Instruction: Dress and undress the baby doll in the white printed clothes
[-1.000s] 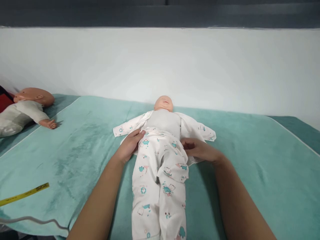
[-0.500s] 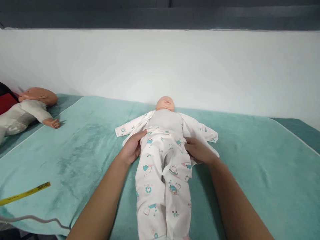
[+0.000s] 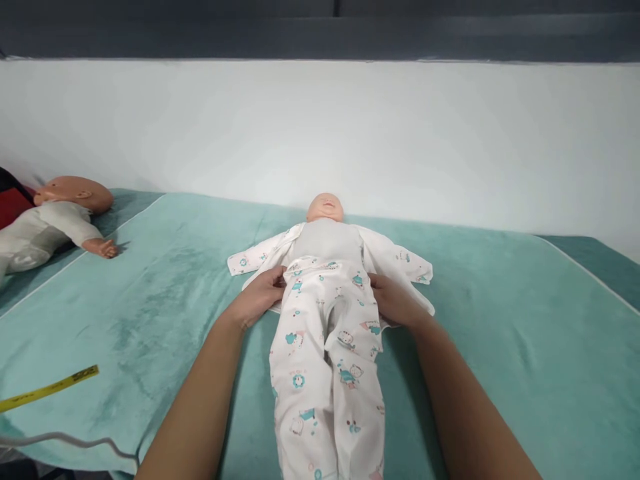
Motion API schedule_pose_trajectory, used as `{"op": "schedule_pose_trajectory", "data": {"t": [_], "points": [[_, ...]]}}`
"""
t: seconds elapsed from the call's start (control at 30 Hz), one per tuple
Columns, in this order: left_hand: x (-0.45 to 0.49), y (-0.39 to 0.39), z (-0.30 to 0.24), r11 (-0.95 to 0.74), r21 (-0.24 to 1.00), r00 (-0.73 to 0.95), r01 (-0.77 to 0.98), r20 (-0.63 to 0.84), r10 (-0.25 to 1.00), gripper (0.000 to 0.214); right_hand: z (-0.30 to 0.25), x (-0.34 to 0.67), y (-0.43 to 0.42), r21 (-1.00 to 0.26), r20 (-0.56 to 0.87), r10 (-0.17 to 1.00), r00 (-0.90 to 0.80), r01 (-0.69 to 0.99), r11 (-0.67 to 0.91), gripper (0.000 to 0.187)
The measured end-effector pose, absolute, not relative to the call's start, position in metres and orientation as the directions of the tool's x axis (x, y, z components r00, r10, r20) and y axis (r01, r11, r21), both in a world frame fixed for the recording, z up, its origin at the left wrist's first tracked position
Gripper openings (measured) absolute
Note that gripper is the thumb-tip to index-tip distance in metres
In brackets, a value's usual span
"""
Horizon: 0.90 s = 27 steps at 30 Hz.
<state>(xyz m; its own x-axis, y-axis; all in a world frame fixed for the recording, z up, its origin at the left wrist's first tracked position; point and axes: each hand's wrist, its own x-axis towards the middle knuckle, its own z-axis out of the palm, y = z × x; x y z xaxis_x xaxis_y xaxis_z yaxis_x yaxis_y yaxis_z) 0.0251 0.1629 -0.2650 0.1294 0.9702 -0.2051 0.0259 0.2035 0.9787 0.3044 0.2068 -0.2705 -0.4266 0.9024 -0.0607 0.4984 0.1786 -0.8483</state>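
Note:
A baby doll (image 3: 327, 235) lies on its back on a teal blanket (image 3: 165, 307), head toward the wall. It wears white printed trousers (image 3: 327, 347) and an open white printed jacket (image 3: 395, 260) spread out under it. My left hand (image 3: 260, 297) grips the left side of the trousers' waistband, fingers curled on the cloth. At the right hip my right hand (image 3: 395, 300) holds the other side of the waistband the same way.
A second doll (image 3: 55, 217) in pale clothes lies at the far left. A yellow measuring tape (image 3: 50, 388) and a grey cable (image 3: 75, 440) lie near the blanket's front left edge. A white wall (image 3: 320, 133) runs behind.
Both hands have closed in on the doll's hips at the waistband, and the trouser legs have been straightened and shifted slightly right.

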Motion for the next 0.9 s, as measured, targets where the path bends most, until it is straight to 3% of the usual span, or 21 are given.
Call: {"op": "schedule_pose_trajectory", "data": {"t": [0.17, 0.37, 0.6, 0.77, 0.9], "points": [[0.026, 0.162, -0.265, 0.189, 0.981, 0.190, 0.050, -0.195, 0.962, 0.025, -0.274, 0.303, 0.207, -0.854, 0.045, 0.880, -0.473, 0.439, 0.280, 0.031], [0.029, 0.163, -0.273, 0.208, 0.971, 0.187, -0.120, -0.184, 0.965, 0.028, -0.276, 0.301, 0.205, -0.913, 0.038, 0.909, -0.416, 0.355, 0.201, 0.032], [0.030, 0.162, -0.273, 0.247, 0.967, 0.187, -0.067, -0.230, 0.955, 0.025, -0.276, 0.296, 0.205, -0.955, 0.063, 0.943, -0.328, 0.253, 0.152, 0.044], [0.035, 0.161, -0.272, 0.201, 0.973, 0.124, -0.113, -0.187, 0.975, 0.036, -0.271, 0.291, 0.202, -0.960, 0.104, 0.939, -0.326, 0.213, 0.181, 0.053], [0.044, 0.161, -0.277, 0.169, 0.968, -0.013, -0.188, -0.174, 0.985, 0.033, -0.271, 0.289, 0.203, -0.963, 0.131, 0.940, -0.314, 0.184, 0.196, 0.055]]}}
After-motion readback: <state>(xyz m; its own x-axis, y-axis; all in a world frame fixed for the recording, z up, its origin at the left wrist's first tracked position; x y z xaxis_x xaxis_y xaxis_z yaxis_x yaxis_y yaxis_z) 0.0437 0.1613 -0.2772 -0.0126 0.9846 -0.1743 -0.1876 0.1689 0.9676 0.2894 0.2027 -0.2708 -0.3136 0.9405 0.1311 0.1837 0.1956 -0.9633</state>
